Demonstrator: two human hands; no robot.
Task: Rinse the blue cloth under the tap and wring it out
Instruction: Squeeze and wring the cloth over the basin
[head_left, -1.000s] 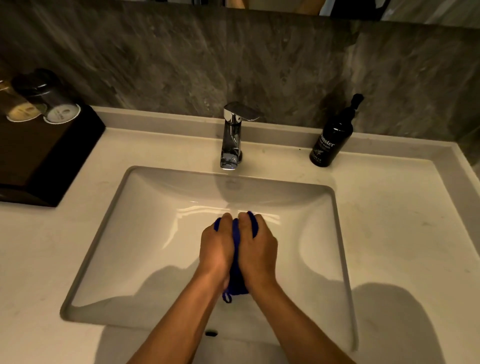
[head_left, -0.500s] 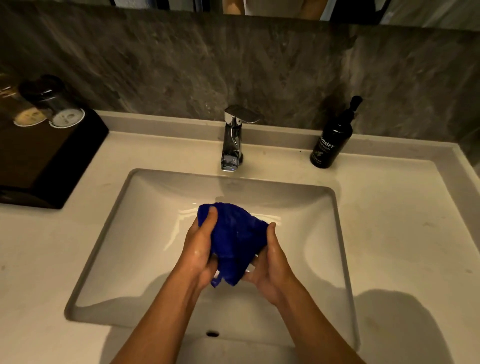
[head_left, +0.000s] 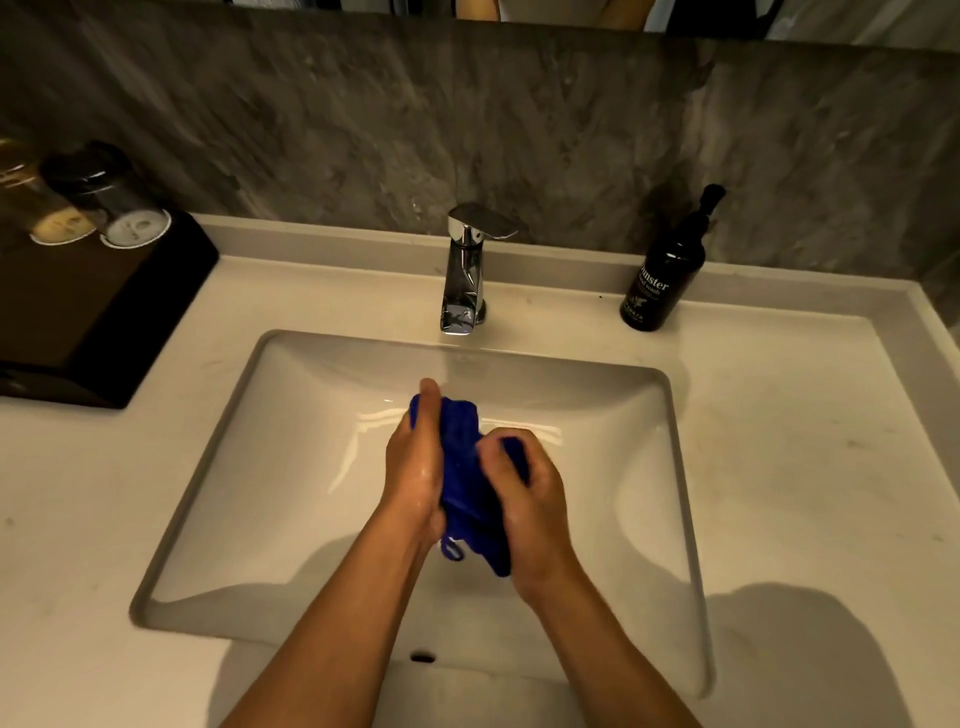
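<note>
Cloth: blue cloth (head_left: 462, 467) bunched between both hands, above the sink (head_left: 291, 467), below and in front of the tap (head_left: 465, 270).
Left hand (head_left: 415, 467): grip closed on cloth, thumb raised.
Right hand (head_left: 530, 499): grip clenched round cloth.
Tabletop (head_left: 805, 467): black bottle (head_left: 662, 280) right of tap.

The cloth (head_left: 465, 478) is bright blue all over, with a little blue loop at the bottom. The sink (head_left: 291, 467) is white and shiny. The counter (head_left: 805, 467) is creamy white. The tap (head_left: 464, 270) is shiny silver. The soap bottle (head_left: 662, 275) is black with white letters. The wall (head_left: 519, 130) is grey with cloudy streaks. The box (head_left: 93, 312) is dark brown and black.
</note>
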